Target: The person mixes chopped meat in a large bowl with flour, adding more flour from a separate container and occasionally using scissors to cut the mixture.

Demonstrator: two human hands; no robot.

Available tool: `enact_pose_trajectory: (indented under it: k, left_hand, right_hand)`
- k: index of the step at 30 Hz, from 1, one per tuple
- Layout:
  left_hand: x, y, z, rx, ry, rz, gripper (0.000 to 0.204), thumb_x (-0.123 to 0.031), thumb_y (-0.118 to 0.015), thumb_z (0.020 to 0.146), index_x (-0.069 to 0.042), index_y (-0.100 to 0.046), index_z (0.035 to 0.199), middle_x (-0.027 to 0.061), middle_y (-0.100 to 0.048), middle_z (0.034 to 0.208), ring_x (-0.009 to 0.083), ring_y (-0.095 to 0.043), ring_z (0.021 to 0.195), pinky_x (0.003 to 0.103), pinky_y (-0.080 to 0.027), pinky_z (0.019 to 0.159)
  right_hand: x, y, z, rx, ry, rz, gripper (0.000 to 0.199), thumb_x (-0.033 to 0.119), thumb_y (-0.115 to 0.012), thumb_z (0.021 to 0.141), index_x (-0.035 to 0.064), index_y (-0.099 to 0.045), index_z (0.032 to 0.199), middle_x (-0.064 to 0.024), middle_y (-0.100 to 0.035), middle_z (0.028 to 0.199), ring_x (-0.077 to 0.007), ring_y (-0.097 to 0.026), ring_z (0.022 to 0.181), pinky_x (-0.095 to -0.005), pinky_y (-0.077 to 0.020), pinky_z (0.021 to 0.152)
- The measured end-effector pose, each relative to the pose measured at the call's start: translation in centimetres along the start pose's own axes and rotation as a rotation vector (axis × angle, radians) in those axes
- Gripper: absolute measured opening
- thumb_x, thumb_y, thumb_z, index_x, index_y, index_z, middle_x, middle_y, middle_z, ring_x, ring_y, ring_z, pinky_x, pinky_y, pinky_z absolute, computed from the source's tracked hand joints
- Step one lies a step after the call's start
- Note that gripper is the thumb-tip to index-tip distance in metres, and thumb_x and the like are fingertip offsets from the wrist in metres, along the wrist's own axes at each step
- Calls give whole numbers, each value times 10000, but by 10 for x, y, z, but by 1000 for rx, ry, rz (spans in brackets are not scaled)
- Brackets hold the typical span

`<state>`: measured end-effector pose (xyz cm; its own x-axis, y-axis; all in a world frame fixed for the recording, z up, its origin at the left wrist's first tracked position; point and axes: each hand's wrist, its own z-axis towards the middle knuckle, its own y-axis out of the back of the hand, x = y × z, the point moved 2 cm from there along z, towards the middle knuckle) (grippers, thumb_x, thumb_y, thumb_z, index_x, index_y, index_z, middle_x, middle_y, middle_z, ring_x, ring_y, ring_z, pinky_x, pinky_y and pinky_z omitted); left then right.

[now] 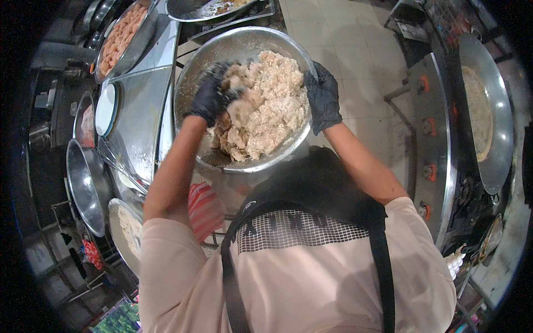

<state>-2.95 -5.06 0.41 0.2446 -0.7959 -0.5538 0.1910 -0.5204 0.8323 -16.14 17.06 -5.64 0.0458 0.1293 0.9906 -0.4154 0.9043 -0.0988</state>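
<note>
A wide steel mixing bowl [194, 62] sits in front of me, heaped with pale, floury battered pieces [277, 105] that look like coated meat. My left hand [212, 95], in a black glove, reaches into the bowl's left side against the lumpy food. Motion smears its fingers, and some of the pieces beside them are blurred too. On the opposite side, my right hand [323, 100], also black-gloved, grips the bowl's right rim, its fingers partly hidden by the rim.
At left, a steel worktop [143, 97] stands beside a basin of pinkish pieces [123, 40], a whisk [123, 169] and a steel bowl [88, 186]. A dark wok [208, 10] is at the top. On the right, a stove front [436, 150] borders a large wok [502, 125] holding liquid.
</note>
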Motion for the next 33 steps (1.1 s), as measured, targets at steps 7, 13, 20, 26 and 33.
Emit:
enact_pose_trajectory:
  k: [7, 13, 20, 26, 33]
  left_hand:
    - [77, 5, -71, 29, 744, -1145, 448, -254, -482, 926, -68, -400, 1325, 100, -539, 1217, 225, -534, 1071, 383, -456, 895]
    - [-36, -6, -44, -63, 901, -1309, 430, -271, -460, 932, -65, -418, 1307, 105, -535, 1222, 225, -562, 1032, 377, -488, 868]
    - [51, -51, 14, -13, 365, -1502, 480, -327, -499, 915, -53, -434, 1305, 113, -535, 1245, 232, -558, 1081, 381, -491, 885]
    - [-35, 34, 12, 59, 450, -1099, 478, -271, -534, 886, -78, -430, 1311, 85, -539, 1217, 189, -536, 1050, 358, -473, 859]
    - [51, 41, -52, 401, 846, -887, 535, -149, -593, 821, -71, -424, 1323, 91, -547, 1175, 189, -551, 937, 299, -433, 872]
  right_hand:
    - [1, -1, -2, -8, -46, 43, 250, 81, -512, 862, -31, -572, 1077, -96, -629, 937, -155, -572, 839, -301, -464, 766]
    - [-5, -4, -2, -18, -7, 29, 275, 70, -501, 863, -31, -565, 1110, -90, -626, 929, -152, -569, 840, -295, -462, 767]
    - [-5, -4, 1, -33, -71, 108, 246, 69, -516, 859, -27, -573, 1078, -74, -615, 908, -133, -549, 817, -296, -460, 753]
    - [0, -3, 0, -31, -39, 17, 224, 64, -517, 855, -29, -571, 1052, -74, -609, 904, -141, -546, 820, -298, -455, 762]
    - [4, -8, -22, -74, 12, 17, 246, 89, -533, 872, -25, -499, 1088, -81, -569, 960, -159, -525, 868, -308, -438, 799]
